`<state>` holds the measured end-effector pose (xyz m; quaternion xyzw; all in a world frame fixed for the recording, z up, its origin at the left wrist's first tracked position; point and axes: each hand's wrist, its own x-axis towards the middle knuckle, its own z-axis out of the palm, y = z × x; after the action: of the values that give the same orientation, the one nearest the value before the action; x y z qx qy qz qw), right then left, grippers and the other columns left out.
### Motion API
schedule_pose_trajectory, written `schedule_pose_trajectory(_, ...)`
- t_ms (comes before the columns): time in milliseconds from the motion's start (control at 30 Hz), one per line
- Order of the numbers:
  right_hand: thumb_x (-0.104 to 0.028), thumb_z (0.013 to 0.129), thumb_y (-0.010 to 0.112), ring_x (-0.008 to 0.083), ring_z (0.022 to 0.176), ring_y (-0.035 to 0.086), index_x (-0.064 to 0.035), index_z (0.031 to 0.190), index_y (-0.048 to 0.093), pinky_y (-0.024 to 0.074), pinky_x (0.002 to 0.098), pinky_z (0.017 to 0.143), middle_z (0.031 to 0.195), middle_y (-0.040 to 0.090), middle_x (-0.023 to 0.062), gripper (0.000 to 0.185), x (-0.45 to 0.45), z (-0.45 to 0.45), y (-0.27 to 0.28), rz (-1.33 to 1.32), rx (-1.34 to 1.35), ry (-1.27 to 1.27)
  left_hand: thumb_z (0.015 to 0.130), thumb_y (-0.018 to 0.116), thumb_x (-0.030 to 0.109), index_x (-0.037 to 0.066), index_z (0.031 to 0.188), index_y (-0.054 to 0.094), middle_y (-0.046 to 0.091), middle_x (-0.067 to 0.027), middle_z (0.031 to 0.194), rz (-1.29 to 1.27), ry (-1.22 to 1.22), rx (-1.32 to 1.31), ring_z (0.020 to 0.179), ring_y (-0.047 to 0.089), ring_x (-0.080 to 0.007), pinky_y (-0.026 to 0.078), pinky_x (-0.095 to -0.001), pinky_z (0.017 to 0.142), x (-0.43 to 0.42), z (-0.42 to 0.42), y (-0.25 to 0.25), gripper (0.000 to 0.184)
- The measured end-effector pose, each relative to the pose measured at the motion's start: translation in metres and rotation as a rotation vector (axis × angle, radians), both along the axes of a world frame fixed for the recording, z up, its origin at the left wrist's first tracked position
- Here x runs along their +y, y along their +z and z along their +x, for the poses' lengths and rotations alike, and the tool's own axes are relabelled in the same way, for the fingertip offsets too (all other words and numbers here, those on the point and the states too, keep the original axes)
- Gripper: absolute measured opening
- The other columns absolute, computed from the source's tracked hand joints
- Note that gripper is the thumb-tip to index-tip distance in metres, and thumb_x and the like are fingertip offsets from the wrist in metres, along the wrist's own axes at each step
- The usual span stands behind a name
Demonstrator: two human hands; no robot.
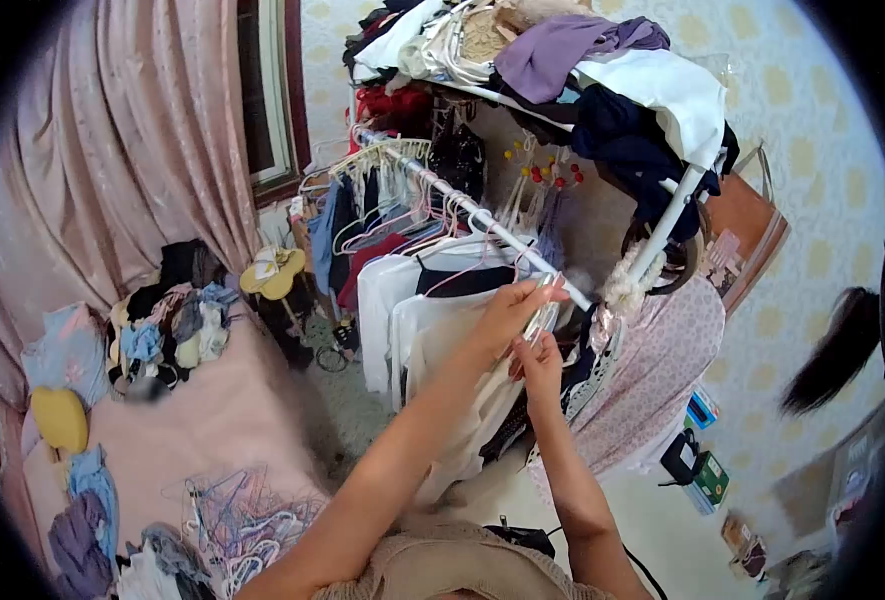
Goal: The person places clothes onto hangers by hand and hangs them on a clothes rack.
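My left hand (pixel 514 312) is at the near end of the white clothes rail (pixel 482 217), its fingers closed around a pale hanger (pixel 539 322). Just below, my right hand (pixel 537 368) pinches the upper part of a cream garment (pixel 472 425), which hangs down in front of me. Where hanger and cloth meet is mostly hidden by my fingers. Beside my left hand, white shirts (pixel 377 310) and a black garment (pixel 462 280) hang on the rail. A pink hanger (pixel 477 262) shows at the black garment.
Clothes lie heaped on the rack's upper shelf, including a purple cloth (pixel 562 55). On the left, a bed (pixel 212 400) bears clothing piles and a tangle of hangers (pixel 247 525). A yellow stool (pixel 274 275) stands behind. A pink patterned cloth (pixel 652 370) hangs at right.
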<state>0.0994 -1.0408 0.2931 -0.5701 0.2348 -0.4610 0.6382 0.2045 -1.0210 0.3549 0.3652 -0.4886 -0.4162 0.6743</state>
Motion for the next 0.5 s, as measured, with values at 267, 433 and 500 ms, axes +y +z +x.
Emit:
schedule_pose_trajectory(267, -0.012, 0.082, 0.061, 0.0069, 0.045, 0.046, -0.0042, 0.095, 0.047, 0.0348, 0.0203, 0.041, 0.061, 0.05, -0.0007, 0.021, -0.055, 0.013, -0.006, 0.056, -0.002, -0.178, 0.088, 0.055, 0.022, 0.0, 0.096, 0.063, 0.057, -0.0028, 0.075, -0.086, 0.097, -0.351, 0.07, 0.049, -0.0094, 0.039, -0.0251, 0.066, -0.09, 0.027, -0.02, 0.024)
schedule_pose_trajectory(433, -0.014, 0.082, 0.062, 0.0058, 0.042, 0.043, -0.0053, 0.092, 0.047, 0.0314, 0.0193, 0.039, 0.059, 0.049, -0.0022, 0.02, -0.063, 0.015, -0.017, 0.107, 0.118, -0.208, 0.079, 0.064, 0.02, 0.002, 0.099, 0.064, 0.061, -0.0097, 0.09, -0.404, 0.204, -0.645, 0.088, 0.052, -0.0223, 0.04, -0.033, 0.081, -0.101, 0.038, -0.027, 0.026)
schedule_pose_trajectory(500, -0.015, 0.081, 0.064, 0.0046, 0.041, 0.041, -0.0064, 0.089, 0.046, 0.0293, 0.0189, 0.038, 0.058, 0.048, -0.0036, 0.021, -0.062, 0.017, -0.016, 0.116, 0.156, -0.242, 0.076, 0.067, 0.02, 0.005, 0.1, 0.066, 0.062, -0.0096, 0.092, -0.397, 0.158, -0.613, 0.091, 0.052, -0.023, 0.039, -0.0333, 0.084, -0.099, 0.042, -0.025, 0.028)
